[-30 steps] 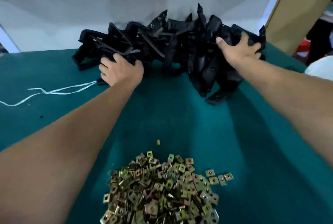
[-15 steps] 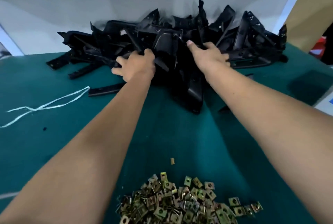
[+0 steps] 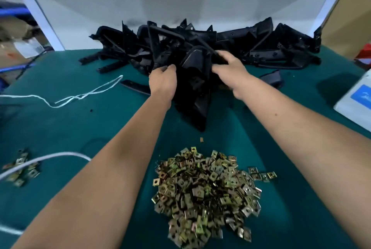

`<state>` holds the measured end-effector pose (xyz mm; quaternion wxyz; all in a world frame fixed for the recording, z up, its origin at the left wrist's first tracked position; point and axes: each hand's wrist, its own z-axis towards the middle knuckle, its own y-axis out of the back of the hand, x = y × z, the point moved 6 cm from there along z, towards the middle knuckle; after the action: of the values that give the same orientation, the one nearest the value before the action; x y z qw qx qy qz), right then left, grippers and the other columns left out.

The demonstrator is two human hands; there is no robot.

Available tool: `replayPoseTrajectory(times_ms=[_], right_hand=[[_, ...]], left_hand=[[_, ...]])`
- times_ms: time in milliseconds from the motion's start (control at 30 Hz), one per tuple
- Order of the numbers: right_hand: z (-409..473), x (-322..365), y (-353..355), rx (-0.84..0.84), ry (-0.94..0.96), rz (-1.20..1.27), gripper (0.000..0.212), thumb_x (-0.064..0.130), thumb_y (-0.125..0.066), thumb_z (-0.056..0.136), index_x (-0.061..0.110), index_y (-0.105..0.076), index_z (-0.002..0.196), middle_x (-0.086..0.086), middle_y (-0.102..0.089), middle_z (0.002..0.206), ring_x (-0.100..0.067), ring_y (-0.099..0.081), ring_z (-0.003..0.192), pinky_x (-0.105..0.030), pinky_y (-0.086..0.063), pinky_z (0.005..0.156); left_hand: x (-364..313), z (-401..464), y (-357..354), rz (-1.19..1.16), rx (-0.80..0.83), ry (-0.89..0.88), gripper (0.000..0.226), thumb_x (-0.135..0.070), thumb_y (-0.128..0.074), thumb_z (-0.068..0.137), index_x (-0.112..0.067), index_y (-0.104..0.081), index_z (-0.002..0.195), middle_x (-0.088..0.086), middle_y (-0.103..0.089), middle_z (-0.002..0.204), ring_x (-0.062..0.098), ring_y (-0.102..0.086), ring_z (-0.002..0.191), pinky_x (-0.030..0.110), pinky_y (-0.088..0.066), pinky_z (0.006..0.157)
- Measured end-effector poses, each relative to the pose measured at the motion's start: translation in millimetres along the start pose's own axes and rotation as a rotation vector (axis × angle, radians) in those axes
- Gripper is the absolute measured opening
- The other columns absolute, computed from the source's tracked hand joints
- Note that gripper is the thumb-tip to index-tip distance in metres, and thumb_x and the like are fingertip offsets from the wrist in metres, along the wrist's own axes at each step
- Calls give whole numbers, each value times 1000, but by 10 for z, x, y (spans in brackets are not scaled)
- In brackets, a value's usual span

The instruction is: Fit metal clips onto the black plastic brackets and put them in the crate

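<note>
Far out to the left of the left hand, a small scatter of clips (image 3: 20, 170) and a white cable (image 3: 46, 158) lie on the green table (image 3: 80, 124); neither showed half a second ago, when the view sat higher. Farther from the person, a white string (image 3: 80, 95) trails across the cloth toward that hand.

The left hand (image 3: 163, 82) has come back toward the person from the heap and grips the left edge of one black bracket (image 3: 195, 88), fingers curled over its top. The right hand (image 3: 228, 69) grips the bracket's upper right edge, fingers wrapped round it. The bracket hangs between the two hands, its pointed end toward the person.

Beyond both hands lies the pile of brackets (image 3: 251, 44), spread wider to the right than before. Nearer the person, below the hands, sits the heap of metal clips (image 3: 206, 194). Right of the right hand, at the table's edge, stands a white box (image 3: 355, 98).
</note>
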<state>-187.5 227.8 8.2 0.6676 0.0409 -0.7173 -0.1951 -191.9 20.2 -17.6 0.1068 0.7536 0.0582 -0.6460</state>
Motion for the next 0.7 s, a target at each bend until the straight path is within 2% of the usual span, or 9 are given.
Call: replayPoseTrajectory(times_ms=[100,200,267,367,433,467,533,633,700], right_hand=[[-146,-34,159,-114,106,-39,40,5,-72,89,39,-71,110,11,-68,113,-9,-63,100,-18,-50,76],[-346,11,447,-367,167,20,39,2,-65,94,37,-75,107,3,-61,129,-9,-58,111,-16,-47,93],[-509,87,620,-508,226,2,45,-2,-59,95,37,-76,108,2,-60,133,-8,-59,115,-14,-44,103],[-864,237,799,-695,332,61,52,-11,-51,90,32,-78,106,-2,-58,132,-9,-56,122,0,-35,95],[-1096,361,837,-761,415,29,47,-8,-53,90,28,-78,106,-1,-60,127,-7,-56,119,-2,-36,97],[-1180,414,807,-733,460,33,44,-7,-54,90,25,-78,108,1,-63,123,-6,-59,115,-8,-41,98],[-1246,443,628,-555,474,194,39,-6,-55,91,20,-76,111,2,-68,112,-2,-67,98,-24,-57,90],[-1325,414,132,-157,292,465,24,-1,-65,92,18,-68,106,-9,-67,98,-9,-72,70,-36,-64,62],[-1355,404,-62,-64,300,311,7,11,-72,90,18,-69,92,-7,-70,87,-17,-70,61,-33,-58,48]], left_hand=[[44,-185,63,36,-20,-55,18,-30,-57,96,-17,-59,84,2,-64,102,21,-59,86,32,-49,83],[14,-344,255,305,-152,-184,21,-20,-61,88,-18,-73,105,7,-67,124,24,-63,106,39,-55,96],[4,-422,387,365,-225,-215,20,-16,-60,77,-16,-70,94,10,-68,112,31,-63,99,37,-57,83],[69,-506,542,230,-308,-125,10,-16,-57,70,-7,-54,74,30,-65,112,46,-52,77,42,-39,55],[87,-607,621,67,-364,-82,18,-19,-56,68,-17,-38,68,27,-66,102,29,-36,60,36,-31,51],[71,-674,635,0,-363,-108,16,-19,-54,67,-19,-38,68,17,-61,86,24,-36,63,34,-33,54],[44,-761,576,-116,-236,-165,9,-11,-55,74,-16,-57,81,3,-58,81,18,-49,68,31,-43,61],[-19,-959,326,-207,218,-244,38,6,-55,83,-16,-68,111,2,-71,104,16,-65,85,31,-56,74],[-13,-1124,251,-251,453,-251,56,9,-56,76,-19,-64,124,9,-70,119,26,-68,104,41,-59,89]])
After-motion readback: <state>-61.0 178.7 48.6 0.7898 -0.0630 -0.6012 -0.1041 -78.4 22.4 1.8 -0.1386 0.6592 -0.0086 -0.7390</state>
